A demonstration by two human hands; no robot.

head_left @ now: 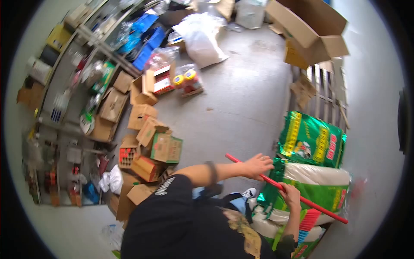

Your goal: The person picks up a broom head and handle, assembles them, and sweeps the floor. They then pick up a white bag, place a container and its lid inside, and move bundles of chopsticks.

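R hand (291, 195) is curled shut round 1 red pole (321, 208). L hand (258, 166) lies over the pole's upper part, fingers out & close together; can't tell if it grips, palm hidden. Pole runs from just L of L hand to below R of R hand, approx. diagonal.

Below R hand: 1 brush head (308, 221), pink & blue bristles, partly cut by forearm; join to pole unclear. Above R hand: 1 shiny green bag (312, 140); white-green bags (321, 183) beside/below, count unclear, overlapped.

Up-L of L hand: 2 yellow-lidded jars (184, 78) in clear wrap. Far L: 1 open box (127, 158) w/ red-topped items, too small to ID. Well above both hands: 1 big open carton (297, 21), contents n/a (dark inside).
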